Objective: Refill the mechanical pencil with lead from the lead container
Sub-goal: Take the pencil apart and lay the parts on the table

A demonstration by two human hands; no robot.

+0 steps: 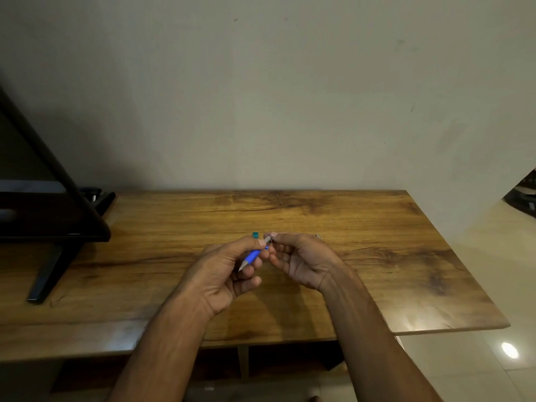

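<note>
A blue mechanical pencil (254, 255) with a silver tip is held over the middle of the wooden table (377, 256), tip pointing down toward me. My left hand (223, 274) grips its barrel. My right hand (301, 261) pinches at the pencil's upper end with thumb and forefinger; what sits between those fingertips is too small to tell. A small teal object (255, 234), possibly the lead container, shows just behind my left fingers, mostly hidden. A tiny pale item (316, 235) lies on the table behind my right hand.
A dark monitor on a black stand (52, 216) occupies the table's left side. A plain wall runs along the table's far edge. The table's right edge drops to a tiled floor (478, 358).
</note>
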